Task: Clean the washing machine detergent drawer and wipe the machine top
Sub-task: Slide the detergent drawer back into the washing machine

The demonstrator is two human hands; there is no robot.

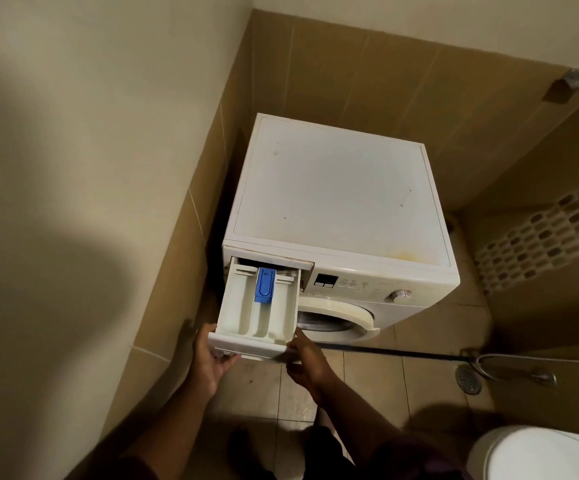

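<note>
A white front-loading washing machine [336,188] stands in the tiled corner. Its flat top carries a few dark specks and a yellowish stain near the front right. The white detergent drawer [246,317] is pulled far out at the machine's upper left, showing its compartments and a blue insert [265,285]. My left hand [212,358] grips the drawer's front panel at its left end, fingers curled under it. My right hand [307,362] holds the panel's right end, a finger up along the drawer's side.
A wall stands close on the left. A white toilet [537,452] fills the bottom right corner. A floor drain [468,377] and a metal hose [510,368] lie on the tiled floor to the right, with a dark line running along the floor from under the machine.
</note>
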